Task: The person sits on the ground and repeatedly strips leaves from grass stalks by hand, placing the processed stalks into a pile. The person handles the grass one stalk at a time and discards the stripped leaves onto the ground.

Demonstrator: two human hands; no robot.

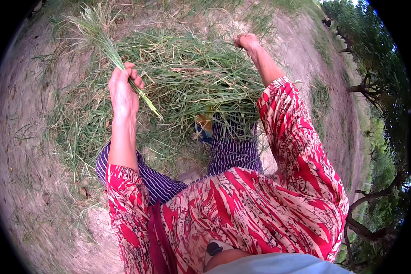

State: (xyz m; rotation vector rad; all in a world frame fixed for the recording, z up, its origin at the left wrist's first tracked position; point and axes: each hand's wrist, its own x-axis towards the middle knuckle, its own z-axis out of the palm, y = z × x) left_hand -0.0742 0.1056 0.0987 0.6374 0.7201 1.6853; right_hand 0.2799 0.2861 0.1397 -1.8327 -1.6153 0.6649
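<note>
My left hand (125,80) is closed round a slender bundle of long green grass stems (111,51). The bundle slants, its feathery tops at the upper left and its stem ends at the lower right. Just below the hand, a knot or band of grass shows round the stems. My right hand (247,41) is raised at the upper right of the grass pile, its fingers curled; whether it grips anything cannot be seen. Between and below the hands spreads a large loose pile of cut grass (191,75), green mixed with dry straw, partly covering one striped trouser leg (234,150).
Bare sandy ground (27,113) with scattered grass lies on the left. A smaller clump of grass (320,96) lies right of the pile. Trees with dark branches (366,85) stand along the right edge. Something blue and orange (204,130) shows under the pile.
</note>
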